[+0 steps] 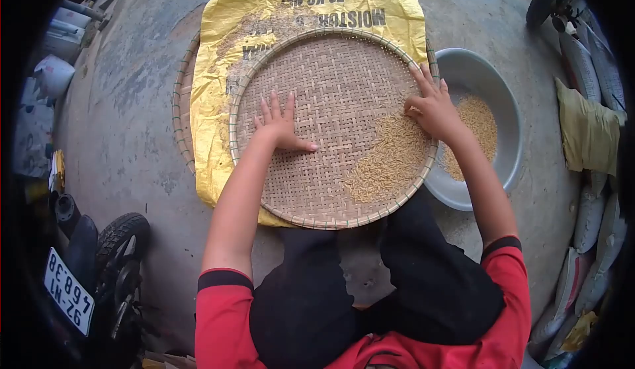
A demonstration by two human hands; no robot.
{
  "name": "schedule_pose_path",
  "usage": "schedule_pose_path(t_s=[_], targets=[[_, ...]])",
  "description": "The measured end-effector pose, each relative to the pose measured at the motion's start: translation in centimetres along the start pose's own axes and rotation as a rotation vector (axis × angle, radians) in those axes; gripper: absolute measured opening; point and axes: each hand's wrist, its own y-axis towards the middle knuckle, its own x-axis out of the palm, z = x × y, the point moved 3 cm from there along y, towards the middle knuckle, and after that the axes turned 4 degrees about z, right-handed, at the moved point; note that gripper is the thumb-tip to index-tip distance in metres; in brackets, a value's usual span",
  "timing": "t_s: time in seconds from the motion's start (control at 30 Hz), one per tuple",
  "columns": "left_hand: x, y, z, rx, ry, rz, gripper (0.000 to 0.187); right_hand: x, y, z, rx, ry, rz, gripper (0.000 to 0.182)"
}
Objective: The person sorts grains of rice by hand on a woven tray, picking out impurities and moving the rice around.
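Head view, round woven tray (337, 98), golden grain (387, 161), left hand (280, 127) splayed, right hand (434, 110) grip unclear

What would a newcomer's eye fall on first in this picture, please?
The eye would probably land on the round woven tray in the centre, golden grain spread at its lower right. Next might come the yellow printed sack beneath it, then the grey basin at right, holding more grain.
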Motion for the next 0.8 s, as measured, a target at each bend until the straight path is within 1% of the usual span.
schedule_pose_path(t_s=[0.23, 0.37, 0.43, 0.47, 0.53, 0.57, 0.63, 0.67, 0.73, 0.8], targets=[[0.0, 0.0, 0.1, 0.004, 0.021, -0.002, 0.145, 0.5, 0.1, 0.1, -0.080, -0.005, 0.061, 0.010], [-0.1, -0.1, 0.2, -0.001, 0.015, -0.012, 0.146, 0.7, -0.2, 0.2, -0.074, 0.036, 0.070, 0.009], [0.0, 0.0, 0.1, 0.004, 0.020, -0.006, 0.146, 0.6, -0.5, 0.5, 0.024, 0.134, 0.115, 0.008], [0.0, 0.0, 0.1, 0.004, 0.020, -0.007, 0.146, 0.5, -0.7, 0.5, 0.023, 0.135, 0.114, 0.008], [-0.1, -0.1, 0.1, 0.006, 0.013, -0.007, 0.146, -0.4, -1.6, 1.1, 0.074, 0.228, 0.275, 0.006], [-0.1, -0.1, 0.1, 0.005, 0.010, -0.007, 0.146, -0.7, -2.2, 1.4, 0.071, 0.227, 0.274, 0.006], [-0.2, -0.2, 0.1, 0.003, 0.015, -0.002, 0.146, -1.8, -4.0, 2.9, 0.225, 0.270, 0.455, 0.004], [-0.2, -0.2, 0.1, 0.001, 0.012, -0.001, 0.146, -1.6, -4.9, 3.8, 0.221, 0.270, 0.455, 0.004], [0.0, -0.1, 0.1, 0.006, 0.015, 0.000, 0.145, -0.6, -7.0, 6.6, 0.420, 0.290, 0.502, 0.007], [-0.3, -0.3, 0.3, 0.011, 0.022, -0.009, 0.145, 0.8, -8.0, 7.7, 0.440, 0.325, 0.489, 0.008]])
